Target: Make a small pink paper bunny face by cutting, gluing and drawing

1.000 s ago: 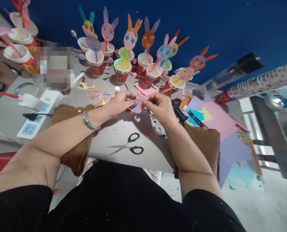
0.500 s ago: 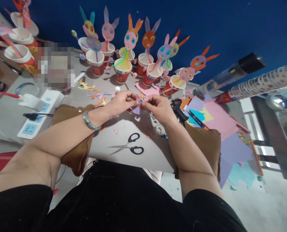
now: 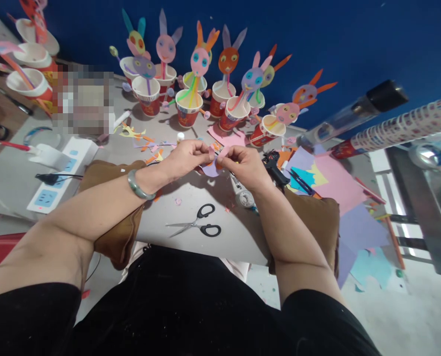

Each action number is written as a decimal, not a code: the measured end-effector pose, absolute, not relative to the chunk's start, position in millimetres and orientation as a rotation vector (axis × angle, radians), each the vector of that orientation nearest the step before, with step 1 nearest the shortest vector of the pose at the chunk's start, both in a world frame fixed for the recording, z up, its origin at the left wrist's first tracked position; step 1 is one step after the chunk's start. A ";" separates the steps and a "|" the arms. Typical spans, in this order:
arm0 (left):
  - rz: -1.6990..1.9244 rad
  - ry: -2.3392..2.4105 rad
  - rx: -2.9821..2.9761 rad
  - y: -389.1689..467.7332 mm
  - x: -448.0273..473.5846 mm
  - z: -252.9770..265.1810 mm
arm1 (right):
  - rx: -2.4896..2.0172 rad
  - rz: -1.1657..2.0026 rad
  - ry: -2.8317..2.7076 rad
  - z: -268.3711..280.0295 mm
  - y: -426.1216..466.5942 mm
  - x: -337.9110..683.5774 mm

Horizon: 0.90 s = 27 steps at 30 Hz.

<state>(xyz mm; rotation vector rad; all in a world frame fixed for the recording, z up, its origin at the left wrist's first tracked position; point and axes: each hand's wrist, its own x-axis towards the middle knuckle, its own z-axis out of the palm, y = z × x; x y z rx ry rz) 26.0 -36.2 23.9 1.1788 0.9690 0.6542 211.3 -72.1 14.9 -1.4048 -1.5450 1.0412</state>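
Between my two hands is a small purple paper piece with pink and orange bits at its top, partly hidden by fingers. My left hand, a bangle on its wrist, pinches it from the left. On the other side, my right hand pinches its right edge with thumb and forefinger. Black-handled scissors lie with blades parted on the table nearer my body. A white roll of tape rests under my right wrist. Beyond the hands stand red paper cups with paper rabbit heads.
A glue gun and coloured paper sheets lie at the right. Brown cushions sit under both forearms, one at left. A power strip is at far left. Stacked cups lean at the right, beside a clear tube.
The purple paper has tilted slightly between my fingers, and its rounded lower edge shows more. Both hands stay almost in place.
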 end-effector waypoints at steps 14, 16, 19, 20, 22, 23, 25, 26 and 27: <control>0.651 0.973 1.142 -35.8 26.9 21.9 | -1.395 1.052 -1.539 13.5 -70.9 210.4; 0.642 0.977 1.141 -36.0 26.9 22.5 | -1.390 1.052 -1.540 13.9 -71.2 210.4; 0.636 0.983 1.143 -36.5 26.5 24.1 | -1.392 1.058 -1.536 14.1 -71.5 210.9; 0.635 0.982 1.144 -36.7 26.4 24.5 | -1.396 1.059 -1.534 14.0 -71.4 211.1; 0.635 0.974 1.147 -36.8 26.0 24.7 | -1.397 1.063 -1.529 13.5 -71.2 211.5; 0.637 0.971 1.148 -36.7 25.8 24.5 | -1.392 1.065 -1.526 13.1 -71.0 211.5; 0.637 0.975 1.151 -36.5 25.8 24.3 | -1.374 1.072 -1.527 12.5 -70.7 211.5; 0.636 0.978 1.152 -36.3 25.8 24.4 | -1.367 1.075 -1.530 12.3 -70.6 211.3; 0.632 0.981 1.153 -36.3 26.0 24.9 | -1.368 1.073 -1.536 12.2 -70.6 211.2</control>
